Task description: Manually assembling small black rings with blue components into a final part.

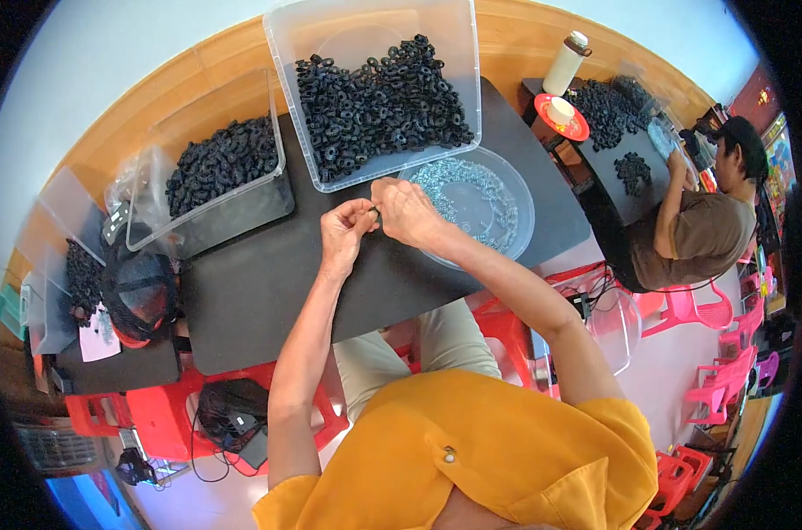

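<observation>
My left hand [344, 233] and my right hand [407, 212] meet above the black table [268, 291], fingertips pinched together. A sliver of a small dark piece [376, 212] shows between the left fingertips. Whatever the right fingers grip is hidden behind the hand. Just beyond the hands, a clear plastic bin [282, 62] leans toward me with many small black ring-shaped plastic parts [379, 106]. Partly under that bin, to the right, sits a round translucent tray [526, 208] scattered with small silvery pieces that look like screws [458, 181].
Left of the leaning bin stands another clear bin [238, 225] of black parts [224, 168]. A dark cap-like item [140, 287] lies farther left. At a table to the right, a person [701, 212] handles black parts near a bottle [566, 64]. Red stools [167, 415] stand below.
</observation>
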Demonstrator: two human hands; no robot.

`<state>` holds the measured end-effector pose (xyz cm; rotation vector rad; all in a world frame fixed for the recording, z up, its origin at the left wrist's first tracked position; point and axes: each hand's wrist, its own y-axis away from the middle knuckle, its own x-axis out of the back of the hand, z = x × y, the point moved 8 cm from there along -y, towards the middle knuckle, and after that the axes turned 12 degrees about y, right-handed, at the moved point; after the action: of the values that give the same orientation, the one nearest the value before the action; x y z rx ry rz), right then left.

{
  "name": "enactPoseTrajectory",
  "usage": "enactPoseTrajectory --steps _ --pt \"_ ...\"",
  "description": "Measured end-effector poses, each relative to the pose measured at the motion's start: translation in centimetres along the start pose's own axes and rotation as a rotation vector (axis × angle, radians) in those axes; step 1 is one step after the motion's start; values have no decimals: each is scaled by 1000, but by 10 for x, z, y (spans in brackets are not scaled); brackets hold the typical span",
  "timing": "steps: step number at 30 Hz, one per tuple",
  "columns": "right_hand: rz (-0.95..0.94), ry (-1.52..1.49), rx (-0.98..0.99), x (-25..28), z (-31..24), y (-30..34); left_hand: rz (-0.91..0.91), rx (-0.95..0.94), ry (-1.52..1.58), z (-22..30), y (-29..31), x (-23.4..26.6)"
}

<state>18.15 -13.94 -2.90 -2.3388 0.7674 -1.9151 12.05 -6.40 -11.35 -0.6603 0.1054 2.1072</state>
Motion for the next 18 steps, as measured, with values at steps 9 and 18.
enactPoseTrajectory --steps 9,18 --pt "116 121 79 -4 -24 15 117 40 -186 1 0 10" --pt "189 262 93 -17 -31 15 161 52 -119 -2 0 19"
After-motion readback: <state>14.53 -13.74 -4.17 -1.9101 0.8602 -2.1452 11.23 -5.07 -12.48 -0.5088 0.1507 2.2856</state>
